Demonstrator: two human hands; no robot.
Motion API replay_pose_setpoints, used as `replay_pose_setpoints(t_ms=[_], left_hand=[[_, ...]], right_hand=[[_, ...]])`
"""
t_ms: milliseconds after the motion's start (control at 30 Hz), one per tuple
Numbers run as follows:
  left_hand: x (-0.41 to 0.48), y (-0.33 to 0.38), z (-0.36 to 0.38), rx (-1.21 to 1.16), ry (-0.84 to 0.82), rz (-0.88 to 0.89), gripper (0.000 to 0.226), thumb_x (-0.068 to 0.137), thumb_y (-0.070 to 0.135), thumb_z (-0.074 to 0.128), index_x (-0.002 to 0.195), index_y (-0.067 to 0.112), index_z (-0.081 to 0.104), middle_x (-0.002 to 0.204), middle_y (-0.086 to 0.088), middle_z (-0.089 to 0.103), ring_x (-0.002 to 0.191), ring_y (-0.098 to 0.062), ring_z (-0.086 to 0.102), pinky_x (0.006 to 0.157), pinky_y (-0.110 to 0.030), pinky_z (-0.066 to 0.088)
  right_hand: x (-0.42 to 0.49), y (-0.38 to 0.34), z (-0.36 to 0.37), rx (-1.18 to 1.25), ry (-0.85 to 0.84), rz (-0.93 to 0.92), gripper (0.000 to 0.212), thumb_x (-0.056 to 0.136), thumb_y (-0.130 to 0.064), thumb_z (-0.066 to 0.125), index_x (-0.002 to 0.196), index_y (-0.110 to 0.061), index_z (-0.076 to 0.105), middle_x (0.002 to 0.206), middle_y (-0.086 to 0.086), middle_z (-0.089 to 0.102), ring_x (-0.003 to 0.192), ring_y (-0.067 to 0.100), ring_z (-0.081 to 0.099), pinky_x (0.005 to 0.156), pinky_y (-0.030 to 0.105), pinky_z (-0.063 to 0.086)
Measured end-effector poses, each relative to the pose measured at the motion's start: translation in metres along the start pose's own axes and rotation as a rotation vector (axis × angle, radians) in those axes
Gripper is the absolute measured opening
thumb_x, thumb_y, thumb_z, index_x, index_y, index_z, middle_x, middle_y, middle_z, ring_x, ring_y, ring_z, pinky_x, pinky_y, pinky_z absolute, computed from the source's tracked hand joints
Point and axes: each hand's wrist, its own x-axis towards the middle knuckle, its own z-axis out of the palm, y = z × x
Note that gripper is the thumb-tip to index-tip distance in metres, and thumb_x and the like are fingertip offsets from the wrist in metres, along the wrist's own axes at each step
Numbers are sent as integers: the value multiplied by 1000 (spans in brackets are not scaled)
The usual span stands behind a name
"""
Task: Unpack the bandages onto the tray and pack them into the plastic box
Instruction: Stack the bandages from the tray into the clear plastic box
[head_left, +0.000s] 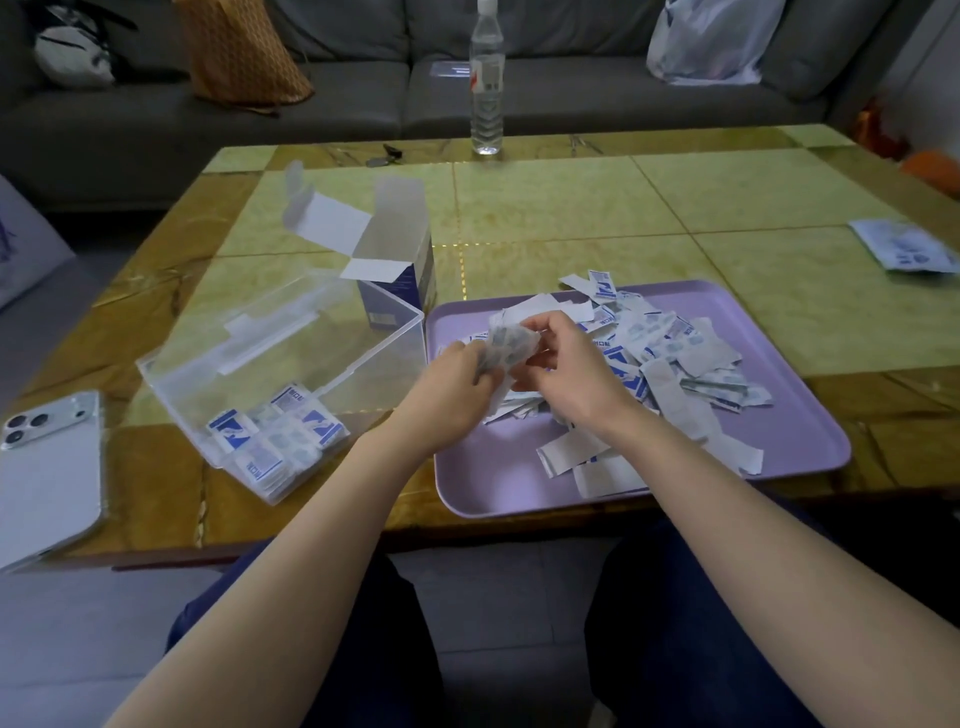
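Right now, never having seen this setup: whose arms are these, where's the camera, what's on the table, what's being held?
There is no machine here. These are a person's two bare arms, seen by one wide-angle camera worn on their head and looking down. The left hand and right hand together hold a small stack of wrapped bandages above the purple tray, which carries a loose pile of bandages. Left of the tray sits an open clear plastic box with some bandages already packed in its near corner. Behind it stands the opened cardboard carton. Also on the table are a phone, a water bottle and a printed leaflet at the far right.
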Motion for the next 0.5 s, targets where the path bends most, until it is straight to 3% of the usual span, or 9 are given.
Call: replay_pose_setpoints(t_ms=[100,167,267,367,500], left_hand=[[-5,-2,1,79,11,28,13,96,17,47,87,8,45,89,-13,51,91,-35,53,64,-31,27],[-8,-5,5,225,35,79,14,95,22,48,87,11,47,88,-9,48,93,-34,52,66,-31,28],[-9,-6,12,415,57,142,20,96,25,45,105,11,55,105,-10,52,102,-30,49,70,-32,27],[-9,-8,22,480,2,217,28,96,19,40,123,9,45,118,-10,47,111,-29,44,82,-34,33],[-13,-12,32,521,-67,224,24,96,12,35,119,7,37,124,-12,42,111,-28,40,84,-31,33]], right_hand=[[-5,5,-2,-267,32,-129,53,79,12,56,125,-12,43,115,5,48,103,14,50,86,11,38],[-11,5,-1,-387,-17,-253,63,77,15,49,134,-9,38,128,9,40,116,13,40,90,1,26],[-21,6,2,-522,-112,-334,63,77,15,43,137,-4,36,135,13,36,128,20,33,102,11,22],[-25,15,5,-717,-213,-265,55,83,11,41,137,0,35,140,14,33,132,25,27,108,20,16],[-28,26,8,-934,-284,-228,46,88,1,40,133,-1,39,140,13,33,128,27,28,106,26,18]])
